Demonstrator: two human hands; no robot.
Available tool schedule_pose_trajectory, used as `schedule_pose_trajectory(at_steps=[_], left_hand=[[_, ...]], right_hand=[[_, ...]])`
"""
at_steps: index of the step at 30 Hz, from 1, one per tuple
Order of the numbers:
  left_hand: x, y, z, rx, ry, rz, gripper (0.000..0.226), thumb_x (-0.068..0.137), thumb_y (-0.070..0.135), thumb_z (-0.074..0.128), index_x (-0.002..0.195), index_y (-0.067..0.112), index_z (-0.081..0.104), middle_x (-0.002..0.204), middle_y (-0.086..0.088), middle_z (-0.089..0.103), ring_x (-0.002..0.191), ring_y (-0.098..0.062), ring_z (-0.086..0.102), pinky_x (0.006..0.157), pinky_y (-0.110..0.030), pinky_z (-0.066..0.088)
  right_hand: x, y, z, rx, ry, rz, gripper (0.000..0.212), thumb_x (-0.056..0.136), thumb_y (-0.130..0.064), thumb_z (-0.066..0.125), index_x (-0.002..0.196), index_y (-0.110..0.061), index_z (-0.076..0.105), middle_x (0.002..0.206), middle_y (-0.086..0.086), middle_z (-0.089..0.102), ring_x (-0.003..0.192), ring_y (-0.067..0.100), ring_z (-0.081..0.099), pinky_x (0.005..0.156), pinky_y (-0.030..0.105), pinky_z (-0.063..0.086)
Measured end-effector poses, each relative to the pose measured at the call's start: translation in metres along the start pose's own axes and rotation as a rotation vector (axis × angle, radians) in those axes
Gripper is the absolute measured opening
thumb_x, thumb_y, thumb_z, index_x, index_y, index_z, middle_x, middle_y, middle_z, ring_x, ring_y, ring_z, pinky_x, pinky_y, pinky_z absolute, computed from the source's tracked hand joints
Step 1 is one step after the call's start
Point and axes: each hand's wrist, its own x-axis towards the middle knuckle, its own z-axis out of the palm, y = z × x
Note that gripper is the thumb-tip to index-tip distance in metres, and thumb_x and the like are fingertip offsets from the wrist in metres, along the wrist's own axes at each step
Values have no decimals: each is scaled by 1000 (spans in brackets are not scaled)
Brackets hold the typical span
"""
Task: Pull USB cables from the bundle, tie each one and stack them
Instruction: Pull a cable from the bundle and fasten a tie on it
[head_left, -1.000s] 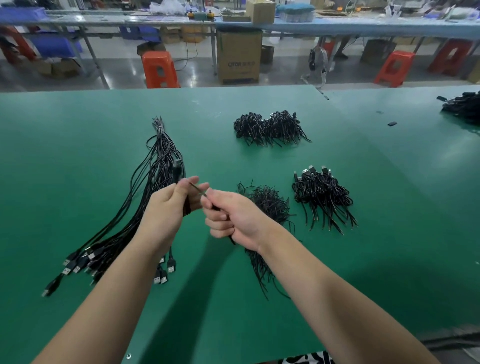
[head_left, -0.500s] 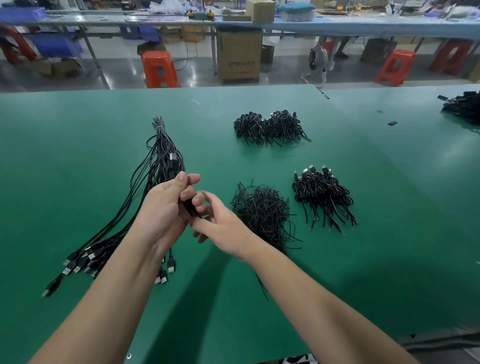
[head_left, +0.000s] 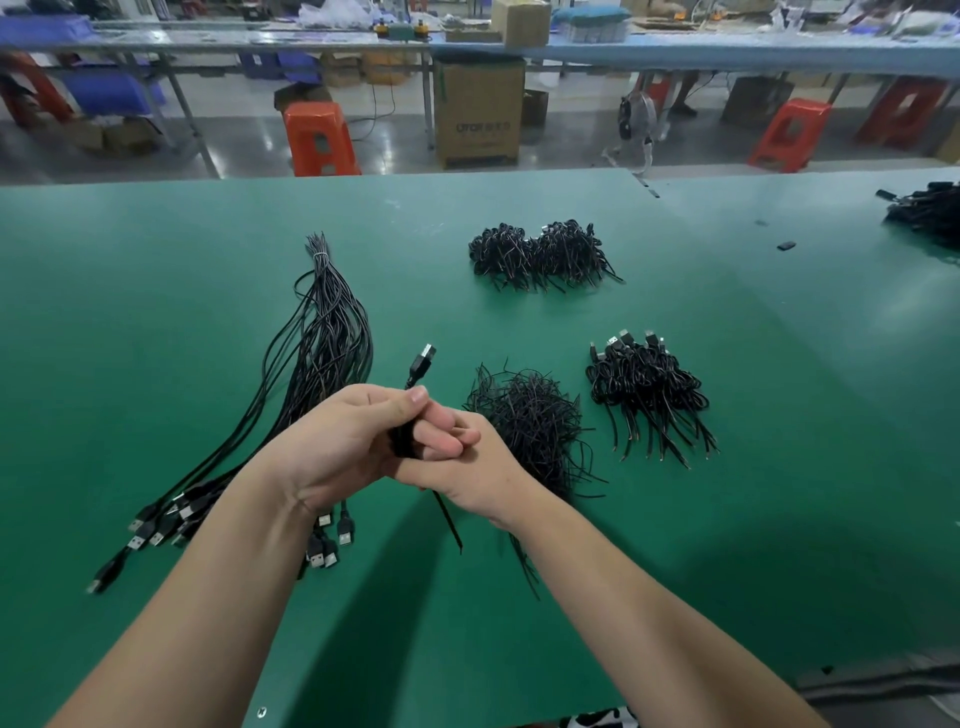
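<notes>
head view: both hands meet above the green table (head_left: 156, 322), near its middle. the left hand (head_left: 337, 447) has its fingers curled round a folded black usb cable (head_left: 402, 439), the thumb pressed along the top, and the cable's plug (head_left: 422, 361) sticks up past the knuckles, tilted away from the person. the right hand (head_left: 467, 467) comes in from the right with its fingers bent and pressed against the same cable just beside the left hand's fingertips; a thin black tie (head_left: 449, 522) hangs out from under this hand toward the near edge, so it seems to pinch that tie, though the pinch itself is hidden. to the left of the hands lies the bundle (head_left: 322, 343) of long black cables, bound at its far end and fanning toward the person, with its usb plugs spread out on the table under and beside the left forearm. just right of the hands is a loose heap of black ties (head_left: 530, 415), partly covered by the right wrist. further right sits a stack of tied cables (head_left: 649, 389) with plugs pointing away. a second pile of tied cables (head_left: 540, 254) lies farther back on the table, well apart from the hands. at the right edge another dark pile (head_left: 924, 210) is only partly in view. beyond the table stand orange stools (head_left: 319, 137) and a cardboard box (head_left: 478, 111).
</notes>
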Motion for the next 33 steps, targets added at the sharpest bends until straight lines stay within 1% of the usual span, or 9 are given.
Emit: schedule_pose_trajectory(at_steps=[4,8,11,16,19,21,23,25,33], left_hand=[[-2,6,-1,84,-45,-55,37,92,28,56,89,-4,75,101,-33,70,96,-34,69,77,-36,59],[-4,7,0,230,10,-118,38,96,29,54,87,-1,74,94,-27,73,91,-29,71,78,-33,59],[-1,1,6,519,191,-86,37,104,25,48,83,9,75,83,-12,77,86,-26,72,92,-42,55],[1,-4,12,1264,592,73,40,103,37,42,82,17,69,79,-5,61,71,-26,59,61,-36,43],[2,-9,11,1314,593,42,48,103,44,37,67,17,51,68,0,56,62,-22,54,54,-35,34],[3,-11,6,1286,556,67,50,99,49,42,70,11,57,80,7,66,66,-18,58,59,-35,41],[1,-9,1,1175,491,178,29,94,47,55,81,23,63,88,15,70,69,-4,60,65,-28,45],[-1,-5,-3,1143,413,248,15,89,47,59,80,36,64,72,12,68,72,0,60,59,-15,40],[5,-12,-15,1200,480,324,18,92,32,64,75,29,70,61,11,65,74,4,60,60,-8,41]], right_hand=[[-4,6,3,48,30,-2,30,79,6,73,97,9,49,67,5,41,66,17,39,64,28,39],[-5,15,4,-165,113,3,32,74,-17,80,100,-13,61,68,-10,58,70,13,52,71,34,50],[-6,14,4,-384,164,-52,30,76,-31,78,101,-24,63,85,-9,68,75,7,62,71,23,53],[-3,2,-2,-722,185,-181,21,96,-26,58,113,-17,50,97,2,63,86,31,60,73,42,48],[-2,1,-1,-933,107,-176,18,105,-23,41,117,-11,44,104,14,62,87,42,60,68,46,41],[-4,2,0,-1007,79,-166,22,106,-21,34,121,-9,43,106,16,63,86,43,61,66,43,36],[-6,3,1,-1039,62,-147,24,107,-21,31,123,-8,43,106,18,65,86,42,62,66,41,35],[-7,2,1,-1043,54,-123,24,106,-21,32,123,-8,44,105,18,66,87,42,63,67,41,36],[-3,-3,7,-723,-21,-6,25,105,-35,44,121,-17,49,100,2,62,80,24,59,68,35,43]])
